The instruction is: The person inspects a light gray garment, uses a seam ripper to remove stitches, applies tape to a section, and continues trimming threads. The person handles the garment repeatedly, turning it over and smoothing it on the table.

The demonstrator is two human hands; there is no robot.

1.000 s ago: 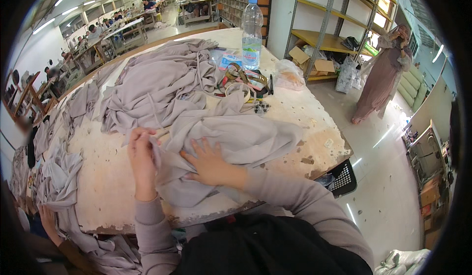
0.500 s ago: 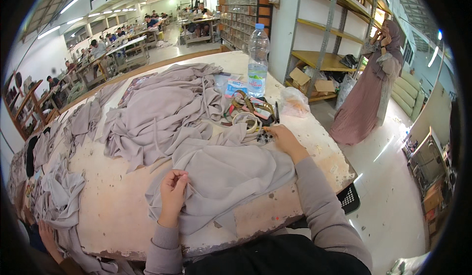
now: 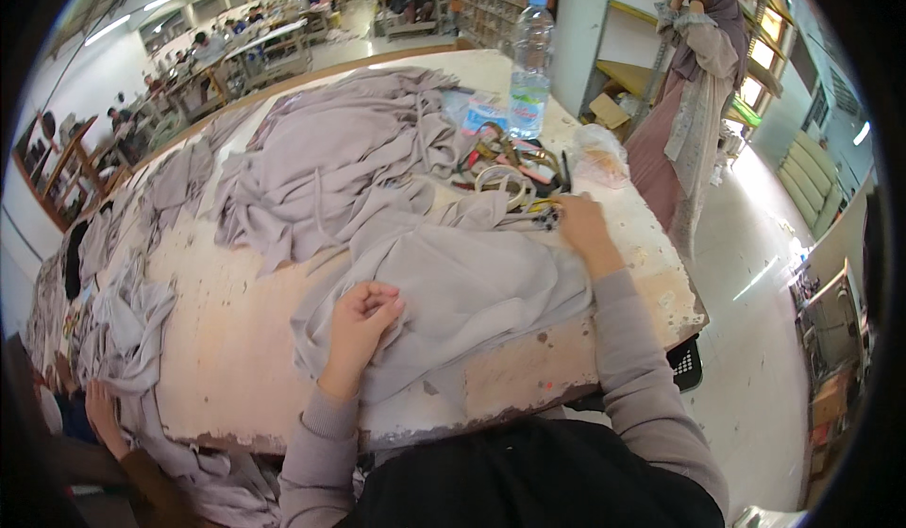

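Front piece of grey cloth [image 3: 472, 287]: on the near side of the table [image 3: 236, 339], close before the wearer. Opened out broadly but not flat; soft folds run across it, and its lower edge lies uneven near the chipped table rim.

Left hand [image 3: 361, 330] over the cloth's left part, fingers curled, thumb near the fingertips, a narrow gap at most. Cannot tell whether a bit of cloth is pinched there. Right hand [image 3: 587, 226] past the cloth's far right corner, fingertips at a cluster of small dark pieces [image 3: 545, 217]; grip partly hidden, cannot tell whether one is held.

Progress, as judged: this piece is spread out and being worked on, not finished; nothing visible on it is neatly folded or fastened. Just beyond, a large heap of like cloth [image 3: 330, 160] lies loose and rumpled, seemingly yet to be dealt with. More cloth [image 3: 127, 325] hangs off the left side, a co-worker's hand [image 3: 104, 415] beside it.

Farther out: jumbled small tools, a water bottle [image 3: 531, 75], a clear plastic bag [image 3: 602, 158]. Beyond the right edge, a person [image 3: 698, 84] stands, arms raised.
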